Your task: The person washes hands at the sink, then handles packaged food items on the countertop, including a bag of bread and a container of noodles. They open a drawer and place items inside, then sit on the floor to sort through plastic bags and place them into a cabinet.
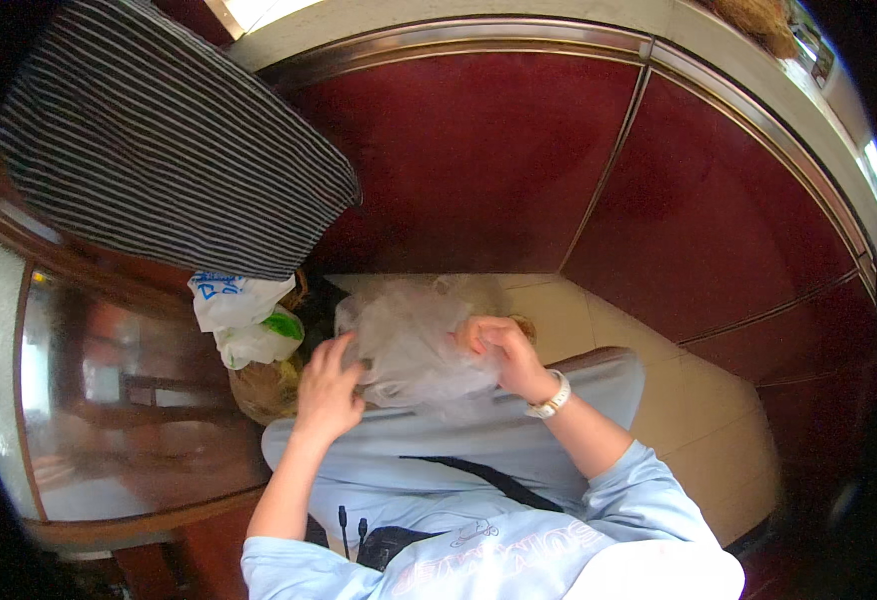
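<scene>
A crumpled translucent plastic bag (416,345) lies in front of my knees, low between my two hands. My left hand (331,390) is at the bag's left side with its fingers spread; it appears to hold nothing. On the other side, my right hand (510,352) has its fingers curled at the bag's upper right. Plastic seems pinched there, though the fingertips are partly hidden. A white watch or band (551,397) circles my right wrist. What the bag contains cannot be made out.
White plastic bags (247,319), with blue writing and a green patch, sit at left above a brownish filled bag (262,386). Striped dark cloth (183,142) hangs over the upper left. Dark red cabinet panels (476,157) bound the tiled floor (678,420). A glossy brown panel (138,390) stands at left.
</scene>
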### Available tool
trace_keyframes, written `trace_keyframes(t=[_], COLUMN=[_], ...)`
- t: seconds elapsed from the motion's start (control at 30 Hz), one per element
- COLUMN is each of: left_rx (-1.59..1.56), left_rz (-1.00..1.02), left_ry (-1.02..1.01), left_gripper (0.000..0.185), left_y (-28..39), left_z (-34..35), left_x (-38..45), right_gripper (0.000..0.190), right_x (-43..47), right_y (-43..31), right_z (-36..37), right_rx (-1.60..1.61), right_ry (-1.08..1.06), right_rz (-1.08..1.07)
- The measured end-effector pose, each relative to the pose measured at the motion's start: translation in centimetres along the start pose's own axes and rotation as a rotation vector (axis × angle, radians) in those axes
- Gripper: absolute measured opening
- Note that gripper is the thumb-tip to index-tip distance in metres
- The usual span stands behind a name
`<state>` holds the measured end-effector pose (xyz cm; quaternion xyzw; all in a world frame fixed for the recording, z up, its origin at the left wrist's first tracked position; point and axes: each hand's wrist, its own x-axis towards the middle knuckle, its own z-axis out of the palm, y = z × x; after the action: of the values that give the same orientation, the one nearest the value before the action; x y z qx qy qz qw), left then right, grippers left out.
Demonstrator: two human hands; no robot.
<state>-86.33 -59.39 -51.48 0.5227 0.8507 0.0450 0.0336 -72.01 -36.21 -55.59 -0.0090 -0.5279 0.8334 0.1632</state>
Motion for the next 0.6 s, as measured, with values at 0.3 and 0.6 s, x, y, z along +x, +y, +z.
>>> trace_keyframes(t=[0.3,0.6], left_rx=[-0.623,-1.248], left_rz=[-0.371,-0.769], left_ry=[0.139,0.183], left_gripper=[0.008,0.024], left_y=[-4.3,-6.0], left_z=[-1.3,1.5], left_x=[-4.4,-3.0], right_gripper=[0.042,0.047], right_x=[0.2,-1.7], right_y=[20.8,32.6], right_z=[-12.2,-20.0], right_rx=[0.318,-1.384], right_ry=[0.056,-0.286], right_rz=[0.783,0.666])
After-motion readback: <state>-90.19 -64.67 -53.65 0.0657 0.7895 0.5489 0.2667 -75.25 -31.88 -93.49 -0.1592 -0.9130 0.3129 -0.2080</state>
